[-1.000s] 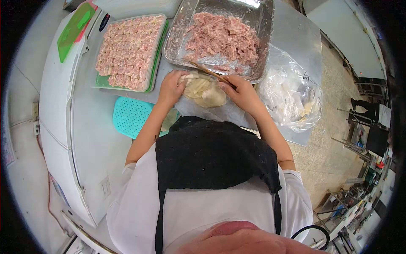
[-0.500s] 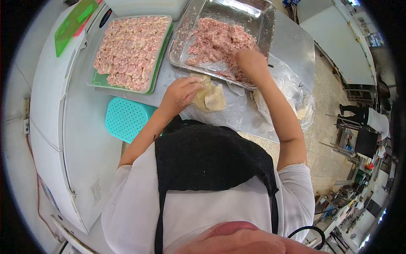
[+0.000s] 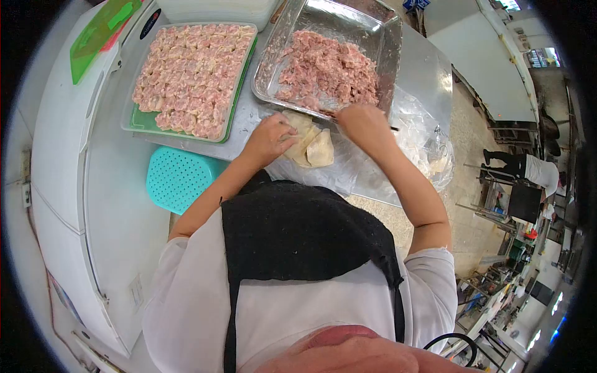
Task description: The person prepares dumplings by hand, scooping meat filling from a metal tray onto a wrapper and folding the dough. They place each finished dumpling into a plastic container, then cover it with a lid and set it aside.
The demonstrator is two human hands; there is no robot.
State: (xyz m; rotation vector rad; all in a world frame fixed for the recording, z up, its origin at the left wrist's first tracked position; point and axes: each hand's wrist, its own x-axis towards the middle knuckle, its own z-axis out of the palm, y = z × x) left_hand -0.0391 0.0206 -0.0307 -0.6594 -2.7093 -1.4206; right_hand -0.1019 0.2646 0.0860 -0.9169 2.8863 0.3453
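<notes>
Wrappers (image 3: 318, 151) under left hand (image 3: 268, 140), right hand (image 3: 365, 124) – withdrawn (at tray (image 3: 389, 59) rim)

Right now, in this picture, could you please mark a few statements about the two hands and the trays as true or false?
1. The left hand rests on the pale wrappers. True.
2. The metal tray is empty. False: it holds minced meat.
3. The right hand holds a thin stick at the metal tray's near edge. True.
4. The teal perforated object lies on the person's right. False: it lies on the left, beside the left forearm; a plastic bag lies on the right.
</notes>
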